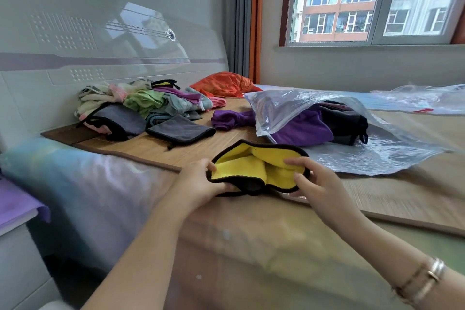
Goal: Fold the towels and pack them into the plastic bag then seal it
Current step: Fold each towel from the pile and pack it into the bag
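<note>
A yellow towel with black trim (251, 166) is held above the near edge of the bed mat. My left hand (203, 181) grips its left edge and my right hand (312, 178) pinches its right edge, the cloth sagging between them. Behind it lies a clear plastic bag (284, 108), its mouth open toward me, with a purple towel (302, 128) and dark towels (344, 118) inside. A second purple towel (231, 119) lies just left of the bag. A folded grey towel (180, 131) and a heap of mixed towels (141, 103) sit at the back left.
An orange cloth bundle (224, 84) lies at the back by the curtain. Another clear bag (422, 98) is spread at the far right. The woven mat (402, 199) covers the bed; the headboard (100, 40) rises on the left and a window (372, 0) is behind.
</note>
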